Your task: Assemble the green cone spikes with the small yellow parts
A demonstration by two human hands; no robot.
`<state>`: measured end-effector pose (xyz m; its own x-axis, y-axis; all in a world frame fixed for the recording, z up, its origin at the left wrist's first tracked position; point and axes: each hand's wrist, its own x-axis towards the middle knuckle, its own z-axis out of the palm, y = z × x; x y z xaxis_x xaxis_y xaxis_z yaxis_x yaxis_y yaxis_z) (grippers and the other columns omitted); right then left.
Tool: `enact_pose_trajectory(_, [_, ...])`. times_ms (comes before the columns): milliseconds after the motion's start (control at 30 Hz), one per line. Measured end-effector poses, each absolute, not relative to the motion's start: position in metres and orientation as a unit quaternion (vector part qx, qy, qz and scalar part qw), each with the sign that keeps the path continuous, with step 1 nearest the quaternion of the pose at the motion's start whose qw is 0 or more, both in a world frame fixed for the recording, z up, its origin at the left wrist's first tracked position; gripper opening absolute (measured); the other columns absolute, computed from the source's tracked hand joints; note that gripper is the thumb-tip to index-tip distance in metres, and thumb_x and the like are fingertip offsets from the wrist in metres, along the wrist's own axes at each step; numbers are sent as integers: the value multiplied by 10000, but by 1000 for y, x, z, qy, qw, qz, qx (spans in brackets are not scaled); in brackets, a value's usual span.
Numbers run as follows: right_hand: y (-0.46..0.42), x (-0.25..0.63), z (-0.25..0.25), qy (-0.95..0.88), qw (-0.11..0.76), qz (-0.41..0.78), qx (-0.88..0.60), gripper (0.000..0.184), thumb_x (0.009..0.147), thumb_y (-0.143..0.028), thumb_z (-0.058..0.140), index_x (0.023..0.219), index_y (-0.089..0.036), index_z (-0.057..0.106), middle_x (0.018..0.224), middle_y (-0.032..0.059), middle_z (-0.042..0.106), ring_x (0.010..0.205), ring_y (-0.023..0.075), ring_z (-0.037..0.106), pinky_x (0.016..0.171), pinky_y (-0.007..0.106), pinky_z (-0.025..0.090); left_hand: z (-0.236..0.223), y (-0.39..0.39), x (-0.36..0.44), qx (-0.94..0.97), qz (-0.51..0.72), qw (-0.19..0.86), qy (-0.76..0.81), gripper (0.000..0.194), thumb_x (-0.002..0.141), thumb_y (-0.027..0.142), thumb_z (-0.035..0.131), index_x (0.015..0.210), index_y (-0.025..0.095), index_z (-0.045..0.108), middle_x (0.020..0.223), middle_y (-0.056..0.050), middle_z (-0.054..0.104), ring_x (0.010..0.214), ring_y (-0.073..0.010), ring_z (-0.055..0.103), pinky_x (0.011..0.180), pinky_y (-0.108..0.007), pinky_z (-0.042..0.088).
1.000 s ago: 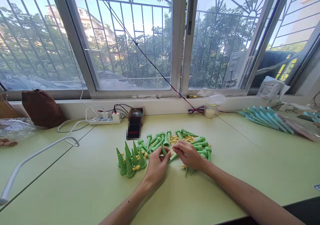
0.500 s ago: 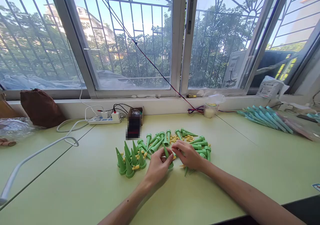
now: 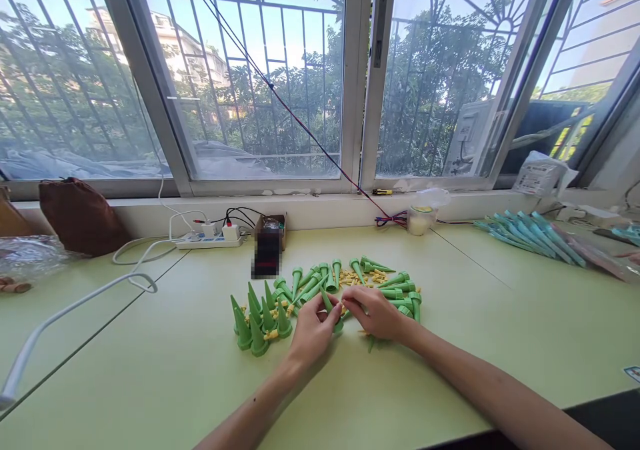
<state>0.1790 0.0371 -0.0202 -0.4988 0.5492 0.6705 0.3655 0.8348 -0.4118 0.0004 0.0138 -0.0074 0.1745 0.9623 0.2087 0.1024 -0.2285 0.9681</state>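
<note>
My left hand is closed around a green plastic watering spike, its pointed tip showing above the fingers and its wider cap below. Close against it, my right hand has its fingertips pinched together beside the spike; whatever small piece they hold is hidden. Left of my hands stand several upright green spikes, some with yellow valve pieces at their caps. Behind my hands more green spikes lie on their sides around a heap of small yellow pieces.
The pale green table runs up to the window sill. Along the back are a power strip with cables, a small box and a jar. Blue-green packets lie at the right, a brown bag at the left.
Both hands stay together around the spike, having shifted slightly to the left. The spike tilts a little more to the left. The other pieces stay where they were.
</note>
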Motion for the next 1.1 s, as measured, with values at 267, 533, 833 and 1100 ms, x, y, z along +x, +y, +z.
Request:
enact_pose_trajectory(267, [36, 179, -18, -861, 418, 115, -265, 138, 1015, -204, 438, 978, -207, 571, 880, 44, 651, 765, 163, 583, 705, 269, 469, -11, 16, -1, 611, 485, 451, 433, 320, 780, 474, 681, 804, 163, 609, 772, -42, 680, 714, -174, 627, 673, -285, 503])
enact_pose_trajectory(533, [37, 179, -20, -864, 412, 109, -267, 151, 1016, -202, 435, 961, -198, 576, 860, 44, 639, 757, 158, 566, 700, 260, 452, -9, 16, 0, 599, 494, 452, 440, 328, 759, 475, 704, 798, 165, 605, 736, -27, 670, 685, -170, 631, 636, -263, 489])
enact_pose_trajectory(833, [37, 179, -18, -865, 411, 111, -265, 162, 1020, -204, 435, 967, -204, 588, 865, 45, 644, 764, 162, 570, 712, 268, 457, -5, 15, 0, 588, 503, 450, 445, 343, 731, 486, 719, 791, 166, 611, 742, -36, 684, 712, -186, 661, 649, -268, 506])
enact_pose_trajectory(1100, [38, 180, -19, -866, 407, 109, -268, 171, 1026, -213, 426, 983, -199, 591, 861, 50, 633, 761, 166, 563, 702, 273, 451, -6, 16, -1, 591, 504, 446, 445, 334, 742, 472, 710, 806, 163, 603, 739, -42, 683, 710, -190, 663, 635, -267, 499])
